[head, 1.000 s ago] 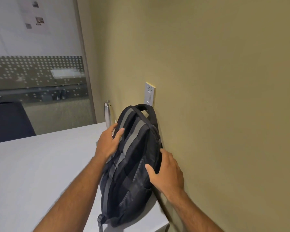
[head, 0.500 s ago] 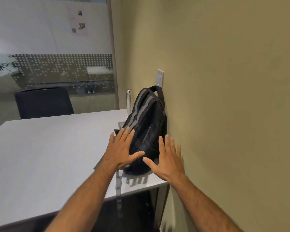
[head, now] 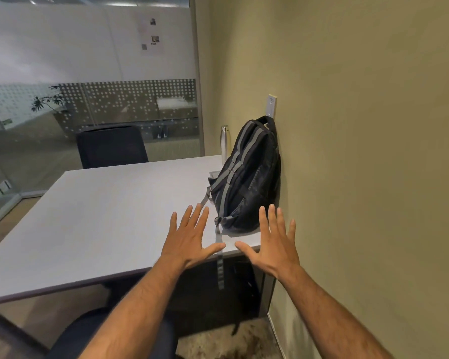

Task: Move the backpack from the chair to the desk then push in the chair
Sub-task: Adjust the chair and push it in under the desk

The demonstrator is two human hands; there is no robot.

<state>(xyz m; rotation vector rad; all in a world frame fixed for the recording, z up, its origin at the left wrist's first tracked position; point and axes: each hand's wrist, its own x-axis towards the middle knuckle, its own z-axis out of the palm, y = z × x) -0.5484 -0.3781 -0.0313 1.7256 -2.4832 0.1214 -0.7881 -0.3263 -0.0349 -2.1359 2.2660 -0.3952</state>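
Both hands are up w/ fingers spread, palms facing away, holding nothing: left hand (head: pixel 189 238) and right hand (head: pixel 272 242) side by side, thumbs nearly meeting, neither touching anything. Just past the fingertips, slightly nearer the right hand, the backpack (head: pixel 246 177) stands upright on the desk (head: pixel 109 216), leaning on the wall (head: pixel 360 151) at the desk's right corner; one grey strap (head: pixel 219 257) hangs over the near desk edge between the two hands. Beyond the bag, a steel bottle (head: pixel 225 139). So step 1 looks done: bag is off the chair & parked. Left to do: push in the chair. Below the left forearm, a dark rounded shape is prob. the chair (head: pixel 88 332), but it's only partly in frame, so can't be sure. A second chair (head: pixel 112 146) sits at the far side of the desk.
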